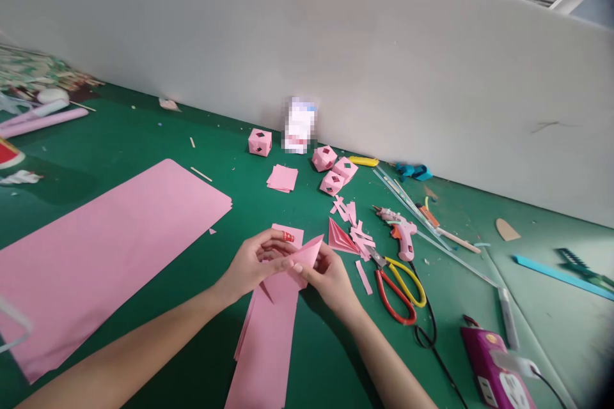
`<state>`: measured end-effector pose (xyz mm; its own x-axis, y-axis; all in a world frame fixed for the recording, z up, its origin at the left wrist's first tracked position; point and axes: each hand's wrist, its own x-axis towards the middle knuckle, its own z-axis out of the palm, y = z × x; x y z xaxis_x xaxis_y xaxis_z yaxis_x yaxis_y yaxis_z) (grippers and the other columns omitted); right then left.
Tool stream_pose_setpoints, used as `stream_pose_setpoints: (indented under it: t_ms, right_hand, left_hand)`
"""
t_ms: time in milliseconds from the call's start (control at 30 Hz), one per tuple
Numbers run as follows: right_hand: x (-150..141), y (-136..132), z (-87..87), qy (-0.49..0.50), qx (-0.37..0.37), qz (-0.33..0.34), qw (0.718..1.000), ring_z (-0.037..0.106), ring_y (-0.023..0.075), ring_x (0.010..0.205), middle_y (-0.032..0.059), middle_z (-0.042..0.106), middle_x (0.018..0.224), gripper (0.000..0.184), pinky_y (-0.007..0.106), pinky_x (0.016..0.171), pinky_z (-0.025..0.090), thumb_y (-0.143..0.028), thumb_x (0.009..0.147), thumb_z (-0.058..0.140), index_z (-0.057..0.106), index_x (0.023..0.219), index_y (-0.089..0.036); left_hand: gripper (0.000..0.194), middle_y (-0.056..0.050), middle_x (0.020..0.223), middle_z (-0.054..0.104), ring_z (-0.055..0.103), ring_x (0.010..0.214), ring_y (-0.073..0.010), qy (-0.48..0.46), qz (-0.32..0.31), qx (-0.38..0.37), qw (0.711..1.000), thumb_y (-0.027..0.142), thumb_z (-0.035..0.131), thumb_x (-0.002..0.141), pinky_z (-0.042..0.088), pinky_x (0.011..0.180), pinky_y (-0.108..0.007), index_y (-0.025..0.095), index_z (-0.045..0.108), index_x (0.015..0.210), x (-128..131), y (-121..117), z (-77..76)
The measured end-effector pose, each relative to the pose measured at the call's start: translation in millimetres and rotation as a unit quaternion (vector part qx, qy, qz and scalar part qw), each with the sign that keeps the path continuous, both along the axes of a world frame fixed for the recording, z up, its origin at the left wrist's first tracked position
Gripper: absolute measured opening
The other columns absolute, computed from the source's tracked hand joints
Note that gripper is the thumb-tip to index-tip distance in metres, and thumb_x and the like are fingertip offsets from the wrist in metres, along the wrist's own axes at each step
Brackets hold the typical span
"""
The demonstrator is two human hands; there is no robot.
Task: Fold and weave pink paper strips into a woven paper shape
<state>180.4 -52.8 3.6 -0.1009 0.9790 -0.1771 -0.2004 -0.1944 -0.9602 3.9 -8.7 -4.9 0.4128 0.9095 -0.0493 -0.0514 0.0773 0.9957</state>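
Between my two hands is a folded piece of pink paper (311, 252), one pointed corner sticking up. My left hand (259, 262) pinches its left side with thumb and fingers; a red covering wraps one fingertip. On the other side, my right hand (333, 278) grips the paper with the thumb in front and the fingers behind. Beneath the hands lie long pink paper strips (268, 345), stacked unevenly. Just right of my right hand sit folded pink triangles (340, 238) and narrow paper offcuts (364, 278).
Red-and-yellow-handled scissors (396, 287), a pink glue gun (403, 236) and a purple power strip (496, 364) lie right. Ahead are pink paper cubes (259, 142), small pink squares (283, 177) and a blurred upright screen (300, 126). Large pink sheets (129, 249) cover the left.
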Motion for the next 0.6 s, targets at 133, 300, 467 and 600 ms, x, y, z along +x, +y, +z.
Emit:
stream_pose_setpoints:
  t_ms: [133,300,467,600]
  right_hand:
    - [-11.2,13.1,-2.1,0.005,-0.007,-0.015,1.000,0.064,0.0177,0.082,0.0054,0.070,0.095,0.044,0.030,0.073,0.053,-0.039,0.066,0.083,0.061,0.098,-0.019]
    - [-11.4,31.0,-4.6,-0.020,0.018,0.007,1.000,0.058,0.0144,0.071,0.0018,0.064,0.081,0.038,0.025,0.062,0.048,-0.041,0.069,0.081,0.059,0.092,-0.019]
    - [-13.3,48.3,-7.6,-0.062,0.027,-0.024,0.997,0.046,0.0103,0.059,-0.0013,0.053,0.069,0.031,0.022,0.054,0.038,-0.048,0.084,0.064,0.059,0.081,-0.017]
    - [-13.9,52.7,-12.7,-0.085,0.023,-0.034,0.996,0.043,0.0102,0.059,-0.0014,0.052,0.069,0.031,0.022,0.053,0.036,-0.047,0.085,0.063,0.060,0.081,-0.017]
  left_hand:
    - [0.036,-0.005,0.087,0.074,0.071,0.085,-0.0197,-0.006,0.026,-0.030,0.999,0.037,0.076,0.076,0.056,0.076,-0.028,0.017,0.062,0.102,1.1,2.7,3.9]
    - [0.034,-0.003,0.083,0.072,0.069,0.081,-0.0179,0.007,0.075,-0.039,0.996,0.037,0.074,0.079,0.055,0.073,-0.026,0.018,0.060,0.102,0.0,8.7,3.5]
    - [0.032,0.000,0.081,0.070,0.068,0.083,-0.0165,0.075,0.118,0.025,0.990,0.033,0.074,0.079,0.054,0.081,-0.027,0.020,0.060,0.105,-3.1,20.6,4.9]
    - [0.030,0.001,0.078,0.070,0.068,0.079,-0.0152,0.098,0.110,0.011,0.989,0.033,0.072,0.081,0.053,0.076,-0.024,0.020,0.060,0.104,-4.7,27.5,4.4]
